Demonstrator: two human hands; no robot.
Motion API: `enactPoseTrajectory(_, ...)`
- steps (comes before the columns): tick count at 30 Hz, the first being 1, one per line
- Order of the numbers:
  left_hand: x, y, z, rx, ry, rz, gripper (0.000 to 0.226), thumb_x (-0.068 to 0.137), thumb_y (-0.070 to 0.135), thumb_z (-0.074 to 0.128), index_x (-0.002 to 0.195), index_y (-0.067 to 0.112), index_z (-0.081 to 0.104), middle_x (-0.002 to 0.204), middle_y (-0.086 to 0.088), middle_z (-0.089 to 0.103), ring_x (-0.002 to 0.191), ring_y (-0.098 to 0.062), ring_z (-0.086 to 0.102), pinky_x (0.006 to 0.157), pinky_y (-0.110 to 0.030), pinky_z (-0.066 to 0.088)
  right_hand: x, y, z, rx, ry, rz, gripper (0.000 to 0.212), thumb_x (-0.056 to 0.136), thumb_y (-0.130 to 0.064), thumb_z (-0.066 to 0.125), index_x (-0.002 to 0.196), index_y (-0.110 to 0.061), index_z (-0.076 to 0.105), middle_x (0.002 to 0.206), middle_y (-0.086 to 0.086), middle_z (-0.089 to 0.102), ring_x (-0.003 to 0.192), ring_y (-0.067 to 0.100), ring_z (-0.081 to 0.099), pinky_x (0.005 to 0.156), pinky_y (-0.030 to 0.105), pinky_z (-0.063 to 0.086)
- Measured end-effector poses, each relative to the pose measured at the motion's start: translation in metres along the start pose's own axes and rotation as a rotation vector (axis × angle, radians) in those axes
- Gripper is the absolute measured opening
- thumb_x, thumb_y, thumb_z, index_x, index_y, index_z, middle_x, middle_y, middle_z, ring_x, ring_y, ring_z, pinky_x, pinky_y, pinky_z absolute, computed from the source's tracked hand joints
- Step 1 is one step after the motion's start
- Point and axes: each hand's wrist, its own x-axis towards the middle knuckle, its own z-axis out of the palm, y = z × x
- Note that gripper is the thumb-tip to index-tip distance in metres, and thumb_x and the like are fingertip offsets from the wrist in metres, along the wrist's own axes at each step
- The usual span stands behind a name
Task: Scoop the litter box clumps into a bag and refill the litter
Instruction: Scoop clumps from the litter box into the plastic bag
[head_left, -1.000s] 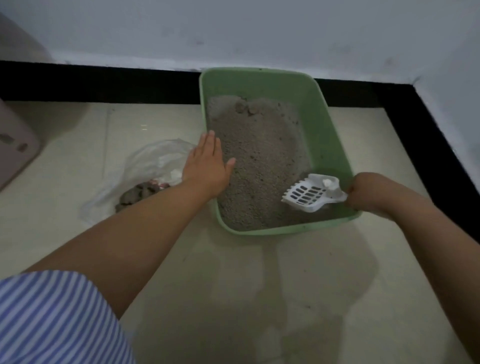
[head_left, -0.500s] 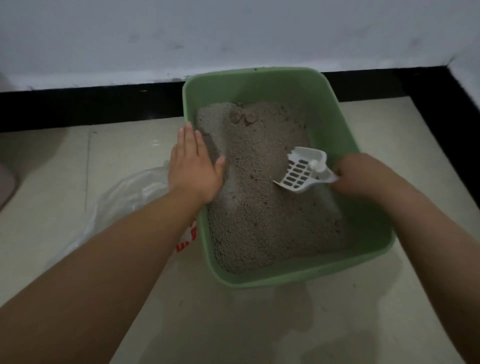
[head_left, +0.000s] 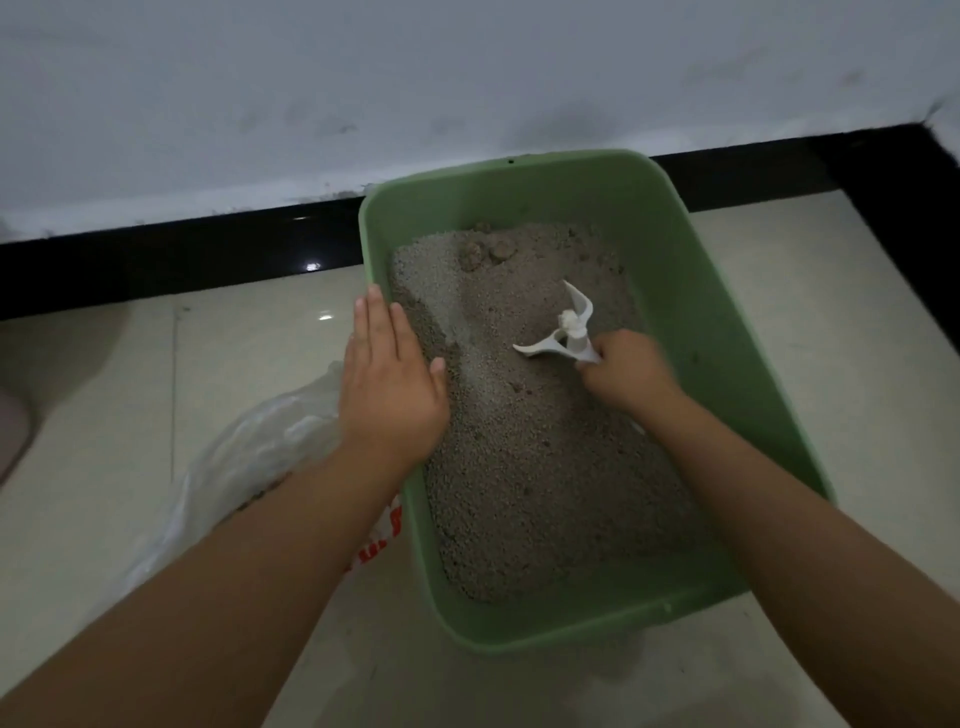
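nearest, bare floor lies in front of the box, whose near rim sits just past the two forearms. pale tile also shows to the box's right, a narrower strip than the floor on its left. one green box, long side running away from the person, its far end close to the black skirting and the wall behind it.

left of the box, touching its left wall, lies one clear bag with red print, partly hidden under the left forearm. what it holds cannot be made out here.

the left hand lies flat, fingers straight and together, palm down on the left rim, thumb reaching over the litter. the right hand is over the middle of the box, fingers curled round the handle of one white scoop. the scoop is turned on edge, its head pointing away towards the far end, low over the litter; whether it touches is unclear.

at the far end, two or three rounded clumps sit on the litter, near the back wall of the box.
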Motion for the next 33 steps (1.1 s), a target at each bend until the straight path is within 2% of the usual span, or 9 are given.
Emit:
enactPoseTrajectory(3, 0.001, 0.001, 0.0, 0.001, 0.006, -0.01, 0.063, 0.1, 0.031, 0.02, 0.146, -0.001, -0.009, 0.154, -0.017, -0.02, 0.143, -0.026, -0.018, 0.116, -0.032, -0.007, 0.011, -0.018, -0.001, 0.018, 0.013, -0.003, 0.012, 0.092, -0.013, 0.048, 0.085, -0.005, 0.055, 0.082, 0.01, 0.048, 0.071, 0.023, 0.047, 0.048, 0.024, 0.028)
enactPoseTrajectory(7, 0.003, 0.001, 0.0, -0.006, 0.003, -0.016, 0.062, 0.101, 0.031, 0.019, 0.146, 0.0, -0.01, 0.154, -0.015, -0.021, 0.143, -0.026, -0.019, 0.116, -0.032, -0.008, 0.02, -0.025, 0.001, 0.042, 0.032, -0.002, 0.029, 0.091, -0.012, 0.049, 0.063, -0.008, 0.042, 0.064, 0.005, 0.042, 0.052, 0.011, 0.035, 0.043, 0.022, 0.023)
enactPoseTrajectory(11, 0.003, 0.0, -0.001, -0.011, 0.009, -0.016, 0.061, 0.101, 0.031, 0.019, 0.146, 0.001, -0.01, 0.154, -0.015, -0.021, 0.143, -0.025, -0.019, 0.115, -0.031, -0.009, 0.018, -0.019, 0.013, 0.088, 0.074, -0.07, 0.019, 0.094, -0.016, 0.047, 0.078, -0.006, 0.045, 0.073, 0.009, 0.047, 0.068, 0.022, 0.046, 0.049, 0.025, 0.027)
enactPoseTrajectory(18, 0.005, -0.004, 0.0, -0.015, 0.024, -0.026, 0.059, 0.101, 0.027, 0.02, 0.146, 0.001, -0.008, 0.155, -0.014, -0.018, 0.144, -0.025, -0.017, 0.116, -0.031, -0.008, 0.013, -0.011, 0.018, 0.109, 0.123, -0.118, 0.025, 0.094, -0.019, 0.048, 0.098, 0.004, 0.059, 0.097, 0.022, 0.061, 0.091, 0.033, 0.058, 0.066, 0.026, 0.031)
enactPoseTrajectory(21, 0.006, -0.004, 0.001, -0.029, 0.027, -0.03, 0.058, 0.101, 0.025, 0.021, 0.146, 0.001, -0.007, 0.155, -0.014, -0.018, 0.144, -0.024, -0.017, 0.116, -0.03, -0.009, 0.007, -0.013, 0.007, 0.024, 0.063, -0.087, 0.021, 0.094, -0.021, 0.047, 0.09, -0.002, 0.057, 0.083, 0.014, 0.053, 0.081, 0.031, 0.055, 0.061, 0.027, 0.033)
enactPoseTrajectory(24, 0.007, -0.005, 0.001, -0.039, 0.029, -0.027, 0.058, 0.101, 0.024, 0.021, 0.146, 0.0, -0.008, 0.155, -0.014, -0.018, 0.144, -0.024, -0.016, 0.116, -0.029, -0.009, 0.002, -0.01, -0.011, -0.099, 0.012, -0.012, 0.032, 0.093, -0.021, 0.048, 0.064, -0.007, 0.046, 0.064, 0.004, 0.041, 0.057, 0.016, 0.041, 0.046, 0.024, 0.025)
enactPoseTrajectory(26, 0.006, -0.005, 0.001, -0.045, 0.038, -0.024, 0.058, 0.101, 0.024, 0.022, 0.146, 0.0, -0.007, 0.155, -0.014, -0.017, 0.144, -0.024, -0.015, 0.116, -0.029, -0.008, -0.004, -0.01, -0.025, -0.15, 0.0, 0.036, 0.035, 0.091, -0.017, 0.049, 0.059, -0.011, 0.039, 0.061, 0.002, 0.038, 0.056, 0.015, 0.041, 0.047, 0.024, 0.029)
enactPoseTrajectory(30, 0.005, -0.006, 0.001, -0.069, 0.057, -0.026, 0.057, 0.101, 0.022, 0.023, 0.146, 0.0, -0.004, 0.155, -0.015, -0.014, 0.145, -0.024, -0.012, 0.116, -0.029, -0.007, -0.018, -0.019, -0.049, -0.267, 0.043, 0.052, 0.009, 0.091, -0.013, 0.048, 0.088, -0.007, 0.054, 0.067, 0.004, 0.045, 0.077, 0.024, 0.053, 0.069, 0.032, 0.047)
enactPoseTrajectory(33, 0.006, -0.006, 0.002, -0.064, 0.059, -0.022, 0.057, 0.101, 0.022, 0.022, 0.146, -0.001, -0.005, 0.155, -0.016, -0.014, 0.145, -0.024, -0.012, 0.116, -0.029, -0.008, -0.021, -0.025, -0.061, -0.358, 0.042, 0.101, 0.027, 0.093, -0.018, 0.042, 0.104, 0.0, 0.059, 0.082, 0.012, 0.056, 0.095, 0.032, 0.061, 0.085, 0.041, 0.05)
